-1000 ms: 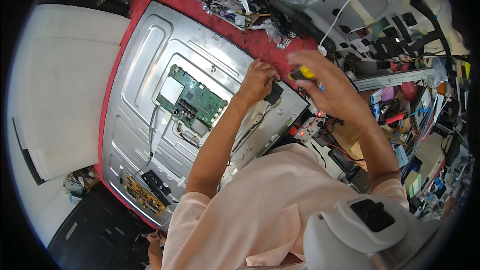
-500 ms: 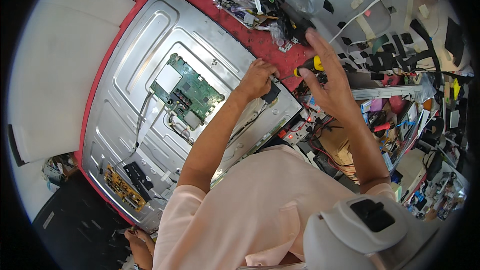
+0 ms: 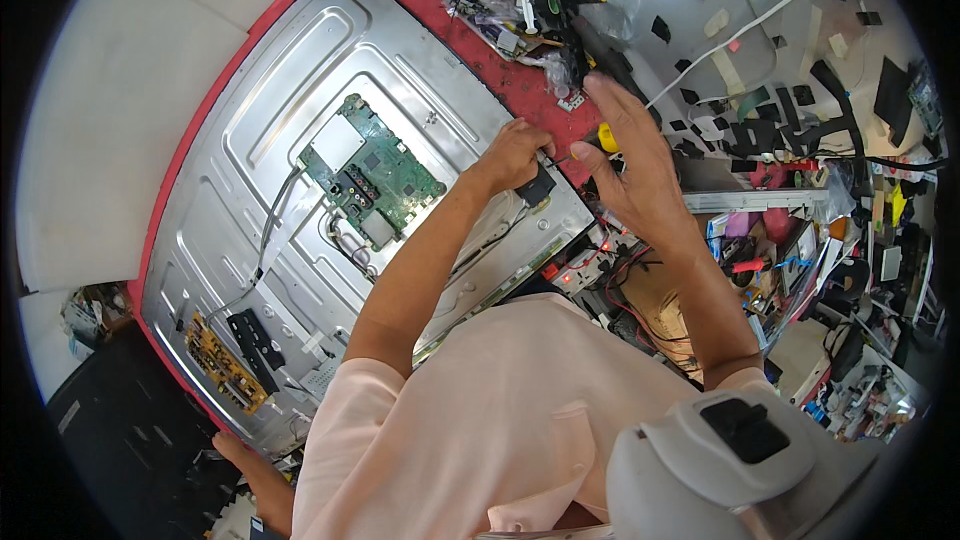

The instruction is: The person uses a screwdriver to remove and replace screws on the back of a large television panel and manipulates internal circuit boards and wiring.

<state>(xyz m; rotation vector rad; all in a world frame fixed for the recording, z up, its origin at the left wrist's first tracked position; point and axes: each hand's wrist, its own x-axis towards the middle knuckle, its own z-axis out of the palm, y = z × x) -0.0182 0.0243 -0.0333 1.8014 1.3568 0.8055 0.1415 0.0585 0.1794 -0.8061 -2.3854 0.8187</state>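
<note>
A silver television back panel [image 3: 250, 130] lies face down, with a green circuit board [image 3: 395, 165] at its middle. My left hand [image 3: 510, 155] is at the panel's right edge, fingers bent and pressed together beside a small black box [image 3: 538, 187]; what they pinch is hidden. To its right, my right hand [image 3: 635, 155] has the yellow handle of a screwdriver [image 3: 607, 137] between its thumb and its long, nearly straight fingers. The screwdriver's thin shaft points left toward my left fingertips. Its tip is too small to make out.
A brown power board [image 3: 225, 365] sits at the panel's lower left. Red cloth [image 3: 450, 35] borders the panel. Tools and plastic bags [image 3: 510, 0] crowd the far edge. A power strip [image 3: 585, 275] with lit switches lies right. Another person's hand [image 3: 240, 450] shows at lower left.
The whole view has shifted slightly. My right hand has come a little closer to my left, and its thumb and palm now cover more of the screwdriver handle. The other person's hand has moved left.
</note>
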